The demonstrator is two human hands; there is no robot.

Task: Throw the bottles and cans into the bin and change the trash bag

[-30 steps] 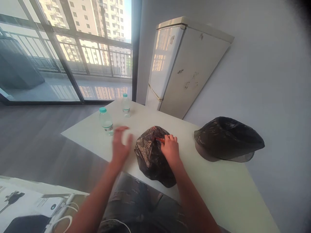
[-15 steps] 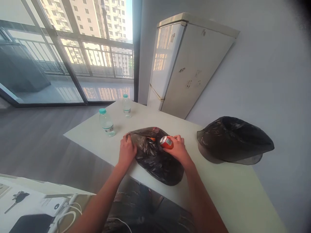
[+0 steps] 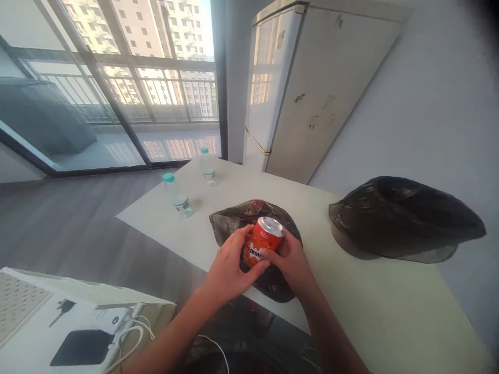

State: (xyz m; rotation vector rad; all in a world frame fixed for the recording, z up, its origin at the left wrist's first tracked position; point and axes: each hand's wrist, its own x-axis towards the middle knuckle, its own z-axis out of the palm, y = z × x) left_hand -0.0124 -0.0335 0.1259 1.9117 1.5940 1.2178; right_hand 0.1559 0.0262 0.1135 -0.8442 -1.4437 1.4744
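Between both hands, a red and orange Mirinda can (image 3: 265,240) is held with its silver end up and tilted toward me. My left hand (image 3: 233,259) wraps its left side, thumb across the front. My right hand (image 3: 290,257) grips the right side, its thumb over the label. Below and behind the can lies a black plastic bag (image 3: 278,288) on the white table (image 3: 331,311); its thin, see-through edge spreads to the left. Some red shows through the bag near its far side. What else the bag holds is hidden.
Two clear bottles with teal caps, a nearer bottle (image 3: 181,200) and a farther bottle (image 3: 208,169), stand at the table's far left. A bin lined with a black bag (image 3: 401,221) is on the right. A fridge (image 3: 312,104) stands behind. Cables (image 3: 136,332) lie at lower left.
The can has come up from over the bag toward me and turned more upright. My left hand has let go of the bag's edge and now grips the can too. The view has shifted slightly.
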